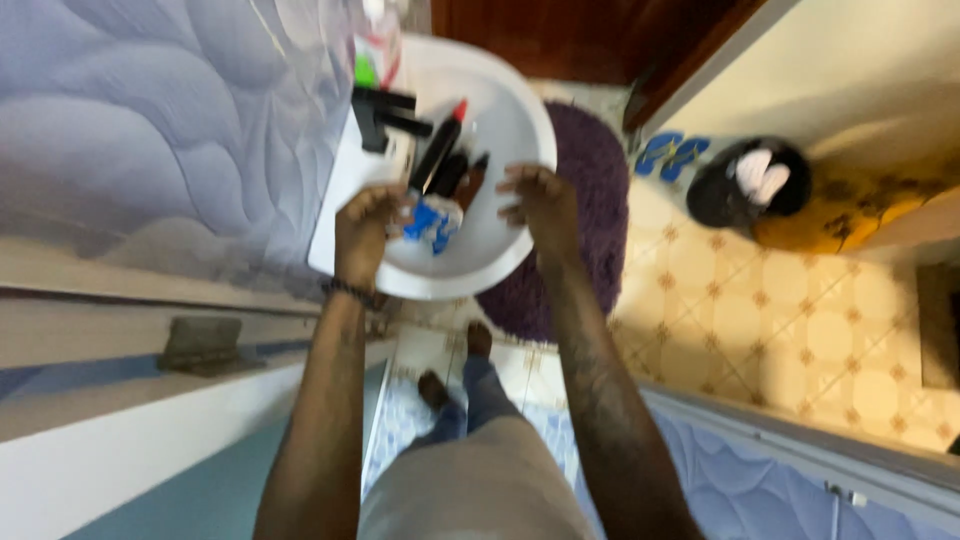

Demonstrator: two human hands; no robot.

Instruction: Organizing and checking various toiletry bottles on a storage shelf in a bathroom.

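A white washbasin (500, 90) stands below me, with several dark bottles (440, 155) and a black tap (378, 115) lying across it. My left hand (365, 230) is at the basin's near rim, closed around a blue and white crumpled packet (430, 222). My right hand (540, 205) hovers over the right side of the basin with its fingers spread and nothing in it. The picture is blurred by motion.
A purple round mat (590, 200) lies under the basin on yellow patterned floor tiles (760, 320). Blue sandals (670, 152) and a black bucket (745, 185) stand to the right. A grey patterned wall (160, 110) is on the left. My feet (455, 375) show below.
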